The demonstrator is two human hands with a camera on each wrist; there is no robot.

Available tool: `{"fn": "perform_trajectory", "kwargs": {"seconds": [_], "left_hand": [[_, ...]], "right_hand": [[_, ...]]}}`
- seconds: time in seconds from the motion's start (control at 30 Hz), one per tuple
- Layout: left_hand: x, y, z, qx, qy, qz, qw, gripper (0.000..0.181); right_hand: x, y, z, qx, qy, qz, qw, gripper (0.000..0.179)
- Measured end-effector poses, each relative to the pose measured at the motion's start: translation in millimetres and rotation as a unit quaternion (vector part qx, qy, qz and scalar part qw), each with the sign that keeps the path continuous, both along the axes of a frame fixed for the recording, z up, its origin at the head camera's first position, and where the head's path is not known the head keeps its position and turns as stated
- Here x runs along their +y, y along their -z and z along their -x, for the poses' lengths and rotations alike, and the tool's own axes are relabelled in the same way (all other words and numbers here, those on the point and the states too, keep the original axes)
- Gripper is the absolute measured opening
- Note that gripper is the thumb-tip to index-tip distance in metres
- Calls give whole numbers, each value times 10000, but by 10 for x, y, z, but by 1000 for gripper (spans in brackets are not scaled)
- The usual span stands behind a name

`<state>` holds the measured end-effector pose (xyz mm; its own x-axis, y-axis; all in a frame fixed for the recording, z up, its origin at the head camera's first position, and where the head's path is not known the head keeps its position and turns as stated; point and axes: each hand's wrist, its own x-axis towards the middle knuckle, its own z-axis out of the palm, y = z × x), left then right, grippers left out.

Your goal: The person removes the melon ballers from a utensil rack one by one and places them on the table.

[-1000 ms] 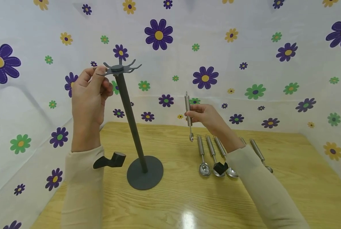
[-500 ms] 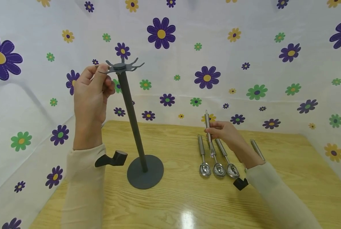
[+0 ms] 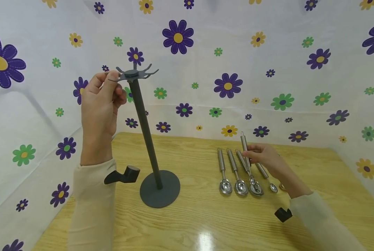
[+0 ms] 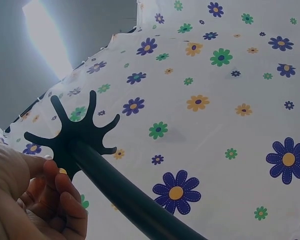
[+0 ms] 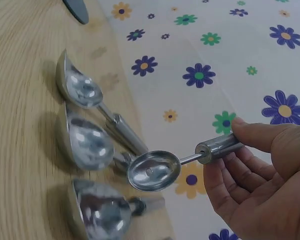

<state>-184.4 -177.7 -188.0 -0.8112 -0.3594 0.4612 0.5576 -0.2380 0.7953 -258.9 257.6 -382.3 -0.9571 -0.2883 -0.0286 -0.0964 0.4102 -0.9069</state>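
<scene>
On the left my left hand (image 3: 97,101) pinches one prong at the top of a dark grey hook stand (image 3: 147,136), which has several upcurved prongs, a straight pole and a round base. The left wrist view shows thumb and fingers at that prong from below. My right hand (image 3: 265,157) pinches the steel handle of a small scoop (image 5: 155,171) with an oval bowl. Handle end up, it hangs over the row of scoops, its bowl overlapping the third larger ice cream scoop (image 3: 256,189) in the head view.
Two more large ice cream scoops, the leftmost scoop (image 3: 225,187) and the middle scoop (image 3: 241,188), lie left of it. To the right lies a smaller scoop (image 3: 272,188), with another partly hidden behind my right wrist. Flowered cloth (image 3: 180,62) surrounds the wooden table (image 3: 187,223).
My right hand has carried the small scoop rightward and down, from left of the row to over the third large scoop. My left hand stays at the stand's prong.
</scene>
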Motion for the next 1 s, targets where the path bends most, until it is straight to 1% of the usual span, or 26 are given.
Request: {"fn": "perform_trajectory", "kwargs": {"seconds": [0.13, 0.23, 0.3, 0.47, 0.6, 0.7, 0.83, 1.0], "left_hand": [[-5, 5, 0, 19, -2, 7, 10000, 21], [-9, 7, -1, 36, -15, -3, 10000, 19], [-12, 8, -2, 44, -21, -14, 10000, 18], [-12, 8, -8, 46, 13, -54, 10000, 16], [-7, 8, -10, 16, 37, -69, 10000, 13], [-6, 8, -14, -12, 9, -59, 10000, 13], [-7, 9, -13, -1, 3, -61, 10000, 15], [-8, 4, -4, 29, 18, -71, 10000, 14]], "right_hand": [[208, 19, -54, -57, 45, 242, 9997, 44], [359, 11, -89, -132, 182, 156, 9996, 48], [455, 5, -106, -168, 242, -87, 9995, 53], [696, 35, -123, -270, 320, -448, 9981, 62], [906, 79, -132, -282, 396, -631, 9968, 69], [1045, 111, -131, -323, 419, -708, 9961, 71], [1204, 151, -142, -351, 403, -704, 9961, 74], [1403, 186, -152, -254, 313, -499, 9979, 70]]}}
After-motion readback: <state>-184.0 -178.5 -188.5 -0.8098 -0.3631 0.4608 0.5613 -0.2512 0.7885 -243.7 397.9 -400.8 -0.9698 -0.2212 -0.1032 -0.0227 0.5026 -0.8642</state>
